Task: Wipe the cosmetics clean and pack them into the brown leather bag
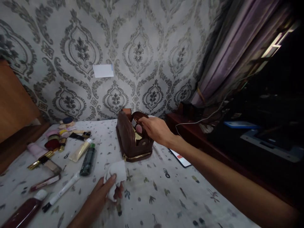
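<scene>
bag (125, 134): brown | cloth (119, 171): white | curtain (229, 53): purple | wallpaper (137, 53): grey damask

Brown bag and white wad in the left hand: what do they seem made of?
Brown bag: probably leather or imitation leather, given smooth panels with faint sheen. White wad: tissue or thin cloth; matte, crumpled folds fit either.

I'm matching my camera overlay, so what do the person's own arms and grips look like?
The left grip and right grip are bare hands, no gloves visible. The left forearm and right forearm look slim, with no sleeves, watches or cables showing.
</scene>
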`<state>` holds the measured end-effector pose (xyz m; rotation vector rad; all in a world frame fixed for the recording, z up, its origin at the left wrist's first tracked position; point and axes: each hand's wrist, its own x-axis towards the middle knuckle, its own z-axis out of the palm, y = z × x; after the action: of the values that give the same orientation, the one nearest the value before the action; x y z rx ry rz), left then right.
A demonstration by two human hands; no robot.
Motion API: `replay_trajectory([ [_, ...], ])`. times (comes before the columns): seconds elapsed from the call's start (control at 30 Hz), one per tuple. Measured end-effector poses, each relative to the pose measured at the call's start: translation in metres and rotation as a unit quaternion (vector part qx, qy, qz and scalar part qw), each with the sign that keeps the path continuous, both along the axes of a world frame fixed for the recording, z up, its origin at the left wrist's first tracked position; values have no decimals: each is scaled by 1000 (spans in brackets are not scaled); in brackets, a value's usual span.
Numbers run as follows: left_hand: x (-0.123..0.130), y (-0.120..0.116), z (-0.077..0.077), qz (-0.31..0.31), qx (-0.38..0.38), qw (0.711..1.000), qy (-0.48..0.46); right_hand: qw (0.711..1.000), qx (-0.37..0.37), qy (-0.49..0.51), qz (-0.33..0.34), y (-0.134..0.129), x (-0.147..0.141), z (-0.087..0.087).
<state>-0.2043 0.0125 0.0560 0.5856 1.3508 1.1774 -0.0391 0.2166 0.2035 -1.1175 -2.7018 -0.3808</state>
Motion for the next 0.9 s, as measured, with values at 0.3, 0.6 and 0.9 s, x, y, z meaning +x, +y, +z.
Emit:
replay_trajectory([
  [0.3,0,4,-5,0,60,998,1,947,-147,212,192,-77,40,-94],
  [0.6,-10,5,-12,34,124,988,88,893,-294,222,258,-123,-33,-142],
  [0.9,-44,5,-3,128,125,945,274,799,-419,366,230,-139,-74,-143],
])
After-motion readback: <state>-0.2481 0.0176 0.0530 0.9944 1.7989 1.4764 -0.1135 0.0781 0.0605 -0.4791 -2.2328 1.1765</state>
